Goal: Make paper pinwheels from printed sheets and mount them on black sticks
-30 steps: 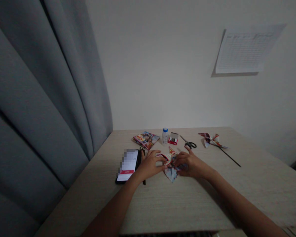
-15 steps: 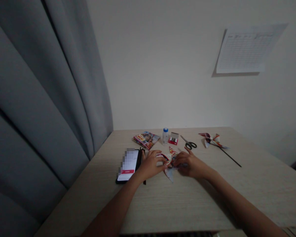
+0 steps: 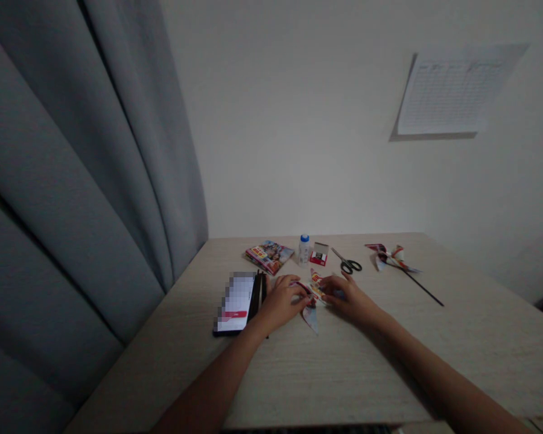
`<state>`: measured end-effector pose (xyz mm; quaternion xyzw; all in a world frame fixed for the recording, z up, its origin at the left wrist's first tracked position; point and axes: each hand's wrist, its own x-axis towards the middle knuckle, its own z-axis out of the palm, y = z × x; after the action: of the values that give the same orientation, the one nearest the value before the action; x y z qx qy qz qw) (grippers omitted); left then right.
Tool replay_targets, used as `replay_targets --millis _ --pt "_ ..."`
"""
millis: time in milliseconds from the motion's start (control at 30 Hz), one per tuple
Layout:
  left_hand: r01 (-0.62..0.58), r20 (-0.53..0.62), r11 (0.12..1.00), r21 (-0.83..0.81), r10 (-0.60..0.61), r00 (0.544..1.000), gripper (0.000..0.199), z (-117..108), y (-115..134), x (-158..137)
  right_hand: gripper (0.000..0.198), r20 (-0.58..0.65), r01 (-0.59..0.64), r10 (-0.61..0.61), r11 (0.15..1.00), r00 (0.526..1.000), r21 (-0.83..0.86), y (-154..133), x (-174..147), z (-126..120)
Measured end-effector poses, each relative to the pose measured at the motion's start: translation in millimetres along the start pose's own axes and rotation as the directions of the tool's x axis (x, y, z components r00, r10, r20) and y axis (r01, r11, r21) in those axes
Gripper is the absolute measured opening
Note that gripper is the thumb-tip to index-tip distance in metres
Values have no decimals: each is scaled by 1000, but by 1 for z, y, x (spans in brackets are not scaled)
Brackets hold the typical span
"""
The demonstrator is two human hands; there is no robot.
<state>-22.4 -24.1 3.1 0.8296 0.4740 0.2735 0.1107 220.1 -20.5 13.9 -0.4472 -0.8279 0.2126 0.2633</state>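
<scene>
Colourful printed paper folded into a pinwheel shape (image 3: 311, 319) lies on the table between both hands. The fingers of my left hand (image 3: 280, 304) are closed over its left side, pressing a folded blade toward the middle. From the right, the curled fingers and thumb of my right hand (image 3: 350, 296) grip its upper right part. My fingers partly hide the paper's centre. Beside my left wrist lie a phone (image 3: 236, 304) with a lit screen and some dark thin sticks (image 3: 259, 292).
Toward the back are several printed booklets (image 3: 270, 255), a blue-capped bottle (image 3: 303, 251), a small red open box (image 3: 319, 255) and black-handled scissors (image 3: 347, 264). A pinwheel on a black stick (image 3: 419, 283) lies at the right. A grey curtain (image 3: 131, 150) hangs at the left.
My right hand's fingers have shifted slightly and opened up a little, showing more of the printed paper near the centre. My left hand stays on the paper almost unmoved.
</scene>
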Motion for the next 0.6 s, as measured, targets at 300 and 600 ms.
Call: replay_targets --millis 300,600 --pt "33 -31 997 -69 -35 999 18 2 2 3 13 14 28 -27 997 1000 -73 -4 2 -2" --pt "26 5 1000 2 -26 1000 23 4 2 2 11 -2 61 -62 988 998 -140 -6 0 -2"
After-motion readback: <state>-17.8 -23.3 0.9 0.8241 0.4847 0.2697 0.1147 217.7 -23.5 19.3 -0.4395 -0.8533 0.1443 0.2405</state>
